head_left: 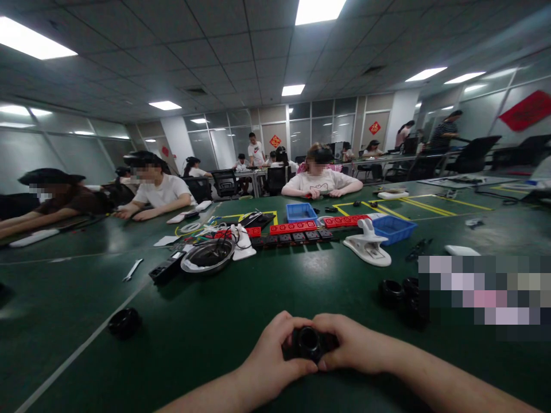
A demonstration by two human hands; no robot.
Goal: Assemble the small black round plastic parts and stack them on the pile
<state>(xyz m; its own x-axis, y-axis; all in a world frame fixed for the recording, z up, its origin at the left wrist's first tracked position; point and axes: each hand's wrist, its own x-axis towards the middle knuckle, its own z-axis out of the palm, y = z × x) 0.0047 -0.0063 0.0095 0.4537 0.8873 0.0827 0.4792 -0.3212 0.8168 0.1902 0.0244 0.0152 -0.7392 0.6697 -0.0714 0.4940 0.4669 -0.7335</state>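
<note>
Green surface (pixel 258 292), well-stocked. Beyond the hands, a cluttered row lies across it: metal dish (pixel 207 270) holding dark items, red strips (pixel 293 228), white clamp (pixel 368 250), blue bin (pixel 398 234) just behind the clamp. Wrench (pixel 133 269) lies farther left, in front of the dish. One black ring (pixel 124 328) sits apart at left; more black parts (pixel 392 295) cluster beyond the right forearm. A co-worker (pixel 321 178) sits opposite.

Left hand (pixel 273 357) and right hand (pixel 357 347) meet near the surface, forearms angled inward. Grip: both pinch one black part (pixel 309 344) between thumbs and fingers.

Part: dark, glossy, round opening facing the viewer; its sides are hidden by fingers.
</note>
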